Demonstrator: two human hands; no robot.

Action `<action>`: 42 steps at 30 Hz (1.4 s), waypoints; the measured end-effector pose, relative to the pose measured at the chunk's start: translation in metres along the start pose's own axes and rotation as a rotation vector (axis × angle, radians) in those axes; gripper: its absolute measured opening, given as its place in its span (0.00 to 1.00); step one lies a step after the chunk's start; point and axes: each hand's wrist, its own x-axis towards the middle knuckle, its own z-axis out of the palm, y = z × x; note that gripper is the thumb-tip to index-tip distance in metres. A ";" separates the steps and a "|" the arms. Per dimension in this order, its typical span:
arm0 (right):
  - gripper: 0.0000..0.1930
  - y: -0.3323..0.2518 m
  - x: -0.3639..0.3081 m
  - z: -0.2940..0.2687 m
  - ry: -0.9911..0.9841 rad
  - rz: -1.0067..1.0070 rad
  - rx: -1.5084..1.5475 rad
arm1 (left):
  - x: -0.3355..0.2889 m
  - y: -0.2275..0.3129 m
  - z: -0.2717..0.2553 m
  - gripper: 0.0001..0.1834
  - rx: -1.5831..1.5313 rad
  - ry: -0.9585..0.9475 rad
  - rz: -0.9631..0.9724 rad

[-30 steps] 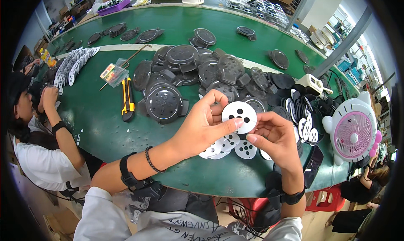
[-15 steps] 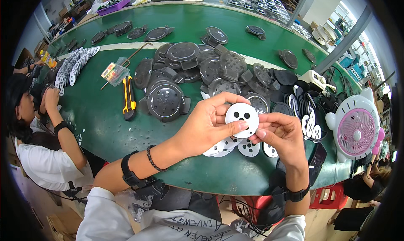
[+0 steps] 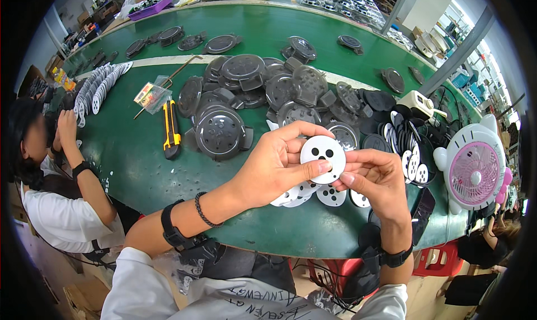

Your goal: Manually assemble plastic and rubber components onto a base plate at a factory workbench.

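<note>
Between both hands, above the near part of the green table, I hold a flat white disc [image 3: 335,162] with several dark round holes. My left hand [image 3: 265,166] is closed on its left side, thumb across the face and fingers behind. At the right edge, the thumb and fingers of my right hand [image 3: 376,177] pinch the same disc. Under my hands lie several similar white discs [image 3: 330,197], partly hidden. Just beyond is a heap of dark, translucent round housings [image 3: 221,132] with side tabs.
Left of the heap lies a yellow-black utility knife [image 3: 170,131]. Black and white discs [image 3: 411,146] are piled at right, beside a white-pink fan [image 3: 475,174]. A green conveyor belt [image 3: 251,32] runs behind. At left, a person's hand [image 3: 67,127] is near rows of discs [image 3: 103,90].
The dark housings on the belt behind have shifted to the right. Both my hands and the white disc have barely moved.
</note>
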 end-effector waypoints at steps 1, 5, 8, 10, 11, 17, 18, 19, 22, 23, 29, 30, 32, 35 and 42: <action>0.16 0.000 0.000 0.000 0.003 0.008 -0.011 | 0.000 0.000 0.000 0.24 -0.006 0.001 -0.001; 0.16 -0.002 -0.001 -0.001 -0.009 0.015 -0.002 | -0.001 0.000 0.001 0.24 -0.002 0.005 0.019; 0.16 -0.002 0.000 0.000 0.000 0.015 0.014 | 0.000 0.000 0.000 0.24 -0.028 0.002 0.004; 0.16 -0.001 0.000 0.000 0.003 0.018 0.009 | 0.001 -0.001 0.000 0.24 -0.039 0.001 0.003; 0.16 -0.001 0.000 0.000 0.004 0.020 0.003 | 0.000 -0.001 0.000 0.24 -0.042 0.004 -0.005; 0.16 -0.001 0.000 -0.001 -0.004 0.018 -0.005 | -0.001 -0.001 0.000 0.24 -0.017 0.003 -0.012; 0.16 -0.001 0.000 -0.001 -0.004 0.018 -0.005 | -0.001 -0.001 0.000 0.24 0.004 -0.001 -0.001; 0.16 -0.001 0.000 -0.001 -0.003 0.028 -0.005 | -0.001 -0.002 0.000 0.24 0.001 0.005 -0.008; 0.16 0.000 0.000 -0.001 0.004 0.032 0.003 | 0.000 -0.002 0.000 0.24 -0.046 -0.005 -0.013; 0.16 0.000 0.001 -0.001 0.008 0.027 0.011 | 0.000 -0.002 -0.001 0.24 -0.056 -0.004 -0.029; 0.17 -0.001 0.000 -0.001 -0.007 0.027 0.012 | 0.000 -0.001 -0.001 0.24 -0.080 -0.012 -0.045; 0.17 -0.001 0.000 0.000 -0.006 0.030 -0.002 | 0.000 -0.001 -0.001 0.24 -0.074 -0.012 -0.046; 0.16 0.000 0.000 0.001 0.024 0.025 0.004 | -0.001 -0.001 0.000 0.24 -0.066 0.004 -0.030; 0.17 0.000 -0.001 0.002 0.019 0.004 0.014 | -0.002 -0.001 0.001 0.25 -0.020 0.028 0.010; 0.15 0.005 0.000 0.005 0.045 -0.002 -0.026 | -0.003 -0.005 0.002 0.24 0.051 0.023 0.054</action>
